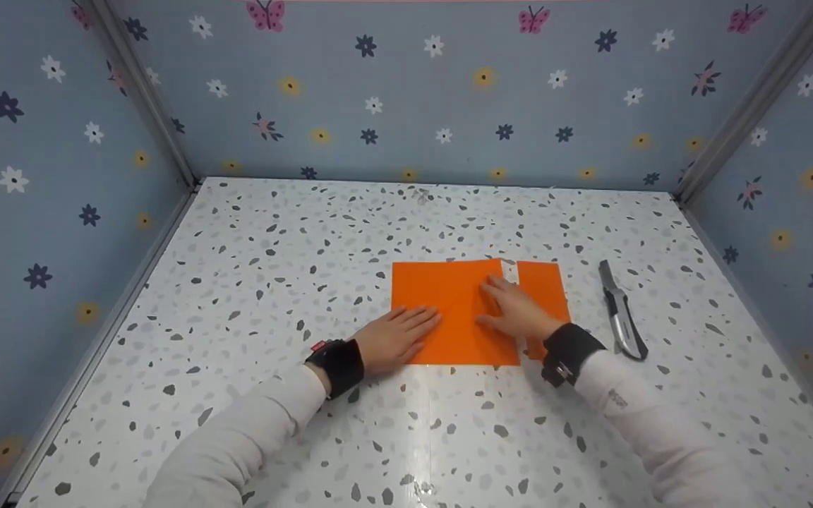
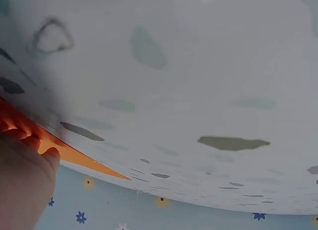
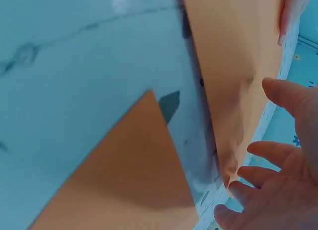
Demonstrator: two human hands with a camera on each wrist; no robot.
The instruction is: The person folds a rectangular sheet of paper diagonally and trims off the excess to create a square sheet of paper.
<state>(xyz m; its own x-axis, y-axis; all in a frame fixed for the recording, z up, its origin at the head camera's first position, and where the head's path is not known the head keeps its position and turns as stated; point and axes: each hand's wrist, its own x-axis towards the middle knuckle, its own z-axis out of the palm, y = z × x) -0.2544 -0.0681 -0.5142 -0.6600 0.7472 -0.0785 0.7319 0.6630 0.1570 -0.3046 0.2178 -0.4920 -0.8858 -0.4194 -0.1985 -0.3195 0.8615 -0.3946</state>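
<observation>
A large orange sheet of paper (image 1: 456, 339) lies flat on the speckled tabletop, with a narrower orange strip (image 1: 540, 282) to its right across a thin gap. My left hand (image 1: 394, 342) rests on the sheet's left side, its fingers fairly straight. Over the right part of the same sheet is my right hand (image 1: 516, 310), fingers spread. In the right wrist view the fingers of the right hand (image 3: 278, 165) are extended near the sheet's edge (image 3: 223, 91), pinching nothing. The left wrist view shows the left hand (image 2: 25, 175) on the orange paper at its lower left.
A utility knife (image 1: 622, 310) with a grey and black handle lies on the table right of the strip, its tip pointing away. Flower-patterned panels (image 1: 435, 92) border the white speckled table (image 1: 272, 233) at the back and both sides.
</observation>
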